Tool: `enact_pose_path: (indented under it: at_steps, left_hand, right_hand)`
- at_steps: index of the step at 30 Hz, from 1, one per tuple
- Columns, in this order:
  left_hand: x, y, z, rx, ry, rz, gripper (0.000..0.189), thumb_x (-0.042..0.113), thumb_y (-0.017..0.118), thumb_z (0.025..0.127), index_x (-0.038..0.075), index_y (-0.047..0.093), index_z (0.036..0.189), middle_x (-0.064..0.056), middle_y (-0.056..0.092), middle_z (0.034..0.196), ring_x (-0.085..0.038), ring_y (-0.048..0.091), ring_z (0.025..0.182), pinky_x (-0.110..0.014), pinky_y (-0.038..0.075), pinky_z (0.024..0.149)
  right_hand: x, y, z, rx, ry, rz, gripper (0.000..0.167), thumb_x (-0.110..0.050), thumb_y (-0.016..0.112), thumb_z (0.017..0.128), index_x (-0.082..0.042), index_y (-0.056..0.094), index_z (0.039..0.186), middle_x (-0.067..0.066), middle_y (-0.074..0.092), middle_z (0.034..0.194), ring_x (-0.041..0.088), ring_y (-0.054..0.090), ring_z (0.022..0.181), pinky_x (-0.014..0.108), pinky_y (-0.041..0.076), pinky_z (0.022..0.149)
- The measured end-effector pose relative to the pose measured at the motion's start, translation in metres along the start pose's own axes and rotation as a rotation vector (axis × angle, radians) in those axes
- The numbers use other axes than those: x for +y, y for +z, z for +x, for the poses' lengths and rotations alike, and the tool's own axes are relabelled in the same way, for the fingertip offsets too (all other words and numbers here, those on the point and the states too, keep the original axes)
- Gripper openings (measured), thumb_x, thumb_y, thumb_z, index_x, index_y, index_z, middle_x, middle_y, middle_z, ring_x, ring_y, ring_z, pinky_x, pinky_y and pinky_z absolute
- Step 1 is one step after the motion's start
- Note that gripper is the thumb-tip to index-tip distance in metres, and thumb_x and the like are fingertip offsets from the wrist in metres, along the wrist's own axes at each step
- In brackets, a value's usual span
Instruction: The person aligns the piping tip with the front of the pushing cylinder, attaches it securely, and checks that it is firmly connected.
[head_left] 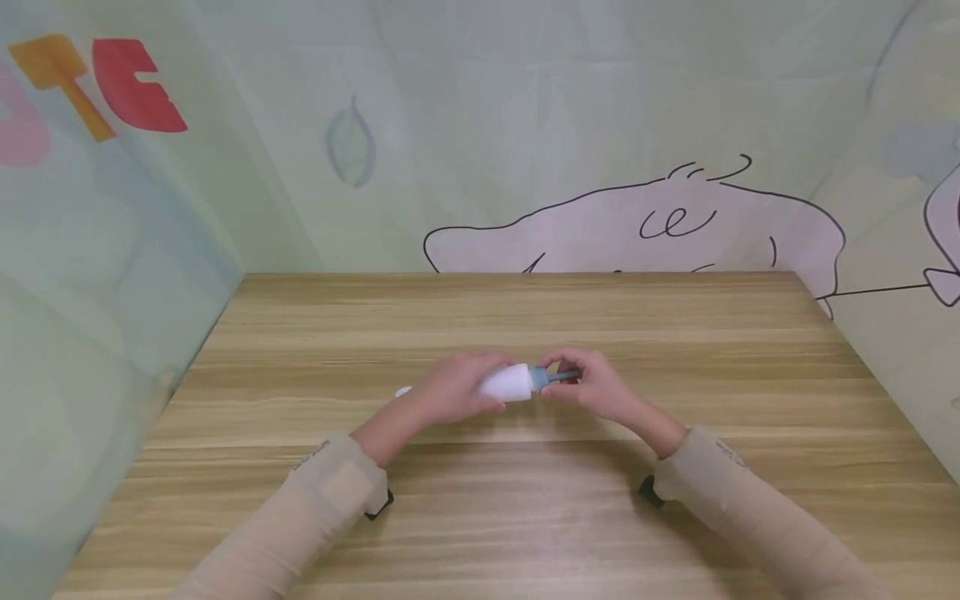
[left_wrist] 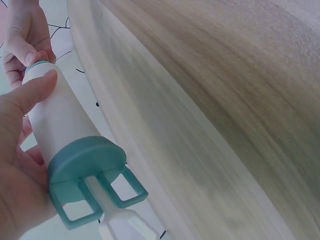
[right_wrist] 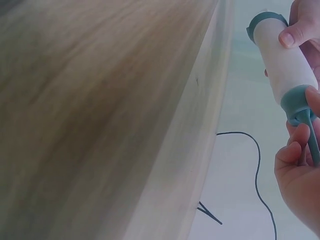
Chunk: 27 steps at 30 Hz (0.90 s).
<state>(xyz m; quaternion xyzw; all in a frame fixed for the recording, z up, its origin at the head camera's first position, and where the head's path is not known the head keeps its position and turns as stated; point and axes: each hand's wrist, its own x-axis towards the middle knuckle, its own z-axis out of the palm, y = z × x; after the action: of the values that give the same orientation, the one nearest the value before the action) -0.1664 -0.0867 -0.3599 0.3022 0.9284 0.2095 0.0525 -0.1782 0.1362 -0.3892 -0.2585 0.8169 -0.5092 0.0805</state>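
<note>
A white syringe-like tube (head_left: pixel 507 384) is held level above the table, pointing left to right. My left hand (head_left: pixel 459 388) grips its body, with the thumb (left_wrist: pixel 42 90) along the top. At the tube's left end is a teal collar (left_wrist: pixel 90 157) with two square loops, and a white plunger handle (left_wrist: pixel 112 215) sticks out between them. My right hand (head_left: pixel 597 385) pinches the teal cap (right_wrist: pixel 294 98) at the other end with thumb and fingers. From that cap a thin teal stem (right_wrist: pixel 313 142) runs into the right palm, partly hidden by fingers.
A wood-grain table (head_left: pixel 495 517) spreads beneath both hands. Behind it and along the left side hangs a pale printed cloth (head_left: pixel 480 108) with cartoon outlines and letters. Both forearms, in beige sleeves (head_left: pixel 277 517), reach in from the front edge.
</note>
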Motion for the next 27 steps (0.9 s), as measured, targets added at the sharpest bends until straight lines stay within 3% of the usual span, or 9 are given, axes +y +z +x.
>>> enact_pose_path:
  at_steps: [9, 15, 21, 27]
  left_hand:
    - [-0.0004, -0.0005, 0.0015, -0.003, 0.027, -0.004, 0.052, 0.025, 0.073, 0.07, 0.017, 0.053, 0.118, 0.001, 0.06, 0.111, -0.014, 0.056, 0.093, -0.033, 0.046, 0.079]
    - [0.0006, -0.0017, 0.0023, -0.02, 0.012, -0.037, 0.052, 0.027, 0.072, 0.071, 0.017, 0.053, 0.118, 0.001, 0.061, 0.11, -0.014, 0.056, 0.093, -0.033, 0.046, 0.079]
    - [0.0012, -0.0024, 0.0021, -0.026, -0.004, -0.067, 0.051, 0.027, 0.072, 0.071, 0.018, 0.054, 0.117, 0.002, 0.061, 0.107, -0.012, 0.055, 0.089, -0.032, 0.045, 0.077]
    - [0.0017, -0.0023, 0.0023, -0.018, -0.015, -0.088, 0.05, 0.025, 0.072, 0.071, 0.017, 0.054, 0.118, 0.001, 0.061, 0.108, -0.013, 0.055, 0.089, -0.033, 0.045, 0.078]
  right_hand:
    - [-0.0048, -0.0009, -0.001, 0.004, 0.0, -0.016, 0.027, -0.008, 0.07, 0.073, -0.002, 0.06, 0.097, 0.011, 0.054, 0.07, 0.012, 0.047, 0.059, 0.022, 0.044, 0.053]
    - [-0.0089, -0.0005, -0.0016, 0.012, -0.038, -0.038, 0.025, -0.004, 0.069, 0.072, -0.002, 0.06, 0.096, 0.016, 0.056, 0.072, 0.016, 0.048, 0.059, 0.023, 0.044, 0.051]
    - [-0.0077, -0.0011, -0.0007, 0.015, -0.062, -0.052, 0.026, -0.005, 0.069, 0.073, -0.002, 0.06, 0.097, 0.014, 0.056, 0.072, 0.01, 0.046, 0.058, 0.02, 0.043, 0.051]
    - [-0.0089, -0.0013, -0.0002, 0.016, -0.04, -0.054, 0.027, -0.008, 0.069, 0.073, 0.0, 0.06, 0.097, 0.012, 0.057, 0.072, 0.012, 0.047, 0.059, 0.02, 0.043, 0.052]
